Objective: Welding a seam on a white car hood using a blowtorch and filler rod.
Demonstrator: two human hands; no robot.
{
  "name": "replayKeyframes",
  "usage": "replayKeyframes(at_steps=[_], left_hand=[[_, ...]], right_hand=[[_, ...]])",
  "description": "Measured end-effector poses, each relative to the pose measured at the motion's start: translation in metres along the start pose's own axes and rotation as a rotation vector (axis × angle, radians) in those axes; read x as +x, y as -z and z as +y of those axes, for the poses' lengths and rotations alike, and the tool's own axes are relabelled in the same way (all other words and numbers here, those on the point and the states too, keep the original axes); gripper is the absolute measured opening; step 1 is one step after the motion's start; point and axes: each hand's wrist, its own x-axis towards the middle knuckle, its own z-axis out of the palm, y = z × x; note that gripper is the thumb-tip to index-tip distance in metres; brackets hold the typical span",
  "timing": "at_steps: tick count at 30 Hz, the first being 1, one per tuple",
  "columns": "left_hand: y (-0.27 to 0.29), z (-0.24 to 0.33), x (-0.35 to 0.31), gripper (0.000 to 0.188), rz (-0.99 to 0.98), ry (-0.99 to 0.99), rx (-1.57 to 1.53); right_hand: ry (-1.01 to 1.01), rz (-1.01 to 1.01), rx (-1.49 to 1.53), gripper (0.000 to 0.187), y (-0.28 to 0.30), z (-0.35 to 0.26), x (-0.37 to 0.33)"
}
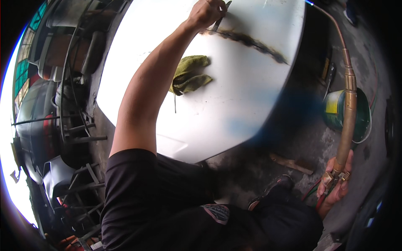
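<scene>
My left hand reaches far out over a white car body panel and grips a thin dark metal rod. The rod's tip rests at the near end of a dark scorched line running across the panel. My right hand hangs low at the right and holds the valve end of a brass gas torch. Its long thin neck curves up past the panel's right edge to a small blue flame at the top. A crumpled green rag lies on the panel beside my left forearm.
A green can stands on the concrete floor behind the torch, with a piece of wood nearer me. Red and green hoses trail from the torch. My shoe is below the panel. Metal frames and car parts crowd the left.
</scene>
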Motion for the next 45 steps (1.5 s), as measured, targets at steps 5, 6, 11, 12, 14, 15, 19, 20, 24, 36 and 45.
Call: replayKeyframes(at_steps=[5,6,11,12,14,15,19,20,24,36,45], left_hand=[[0.027,-0.048,-0.011,0.017,0.119,-0.184,-0.334],[0.043,-0.062,-0.015,0.016,0.182,-0.357,-0.344],[0.04,0.022,-0.021,0.015,0.234,-0.203,-0.152],[0.047,0.018,-0.023,0.015,0.239,-0.2,-0.142],[0.053,0.013,-0.024,0.015,0.058,0.024,-0.223],[0.056,-0.006,-0.023,0.015,0.07,0.028,-0.212],[0.07,-0.045,-0.028,0.037,-0.074,-0.518,-0.962],[0.07,-0.038,-0.027,0.046,-0.08,-0.629,-0.724],[0.081,0.014,-0.015,0.044,-0.116,-0.341,0.158],[0.087,0.049,0.031,0.022,-0.595,-0.095,0.5],[0.091,0.048,0.028,0.052,-0.482,-0.212,0.378]], right_hand=[[-0.01,-0.06,0.043,0.086,0.002,0.005,0.006],[-0.011,-0.084,0.063,0.086,0.001,0.008,0.01],[0.006,-0.017,0.002,0.087,0.003,-0.001,-0.003],[0.005,-0.028,0.008,0.087,0.002,0.001,-0.001],[0.011,-0.034,0.026,0.086,-0.002,0.001,0.001],[0.012,-0.049,0.032,0.086,0.0,0.002,0.001],[-0.084,-0.089,0.067,0.084,0.009,-0.003,-0.013],[-0.141,-0.077,0.046,0.082,0.006,-0.009,-0.017],[-0.207,-0.016,-0.083,0.079,-0.035,-0.023,-0.017],[-0.488,-0.184,-0.313,0.072,-0.13,-0.006,0.085],[-0.365,-0.163,-0.066,0.069,-0.131,0.083,0.072]])
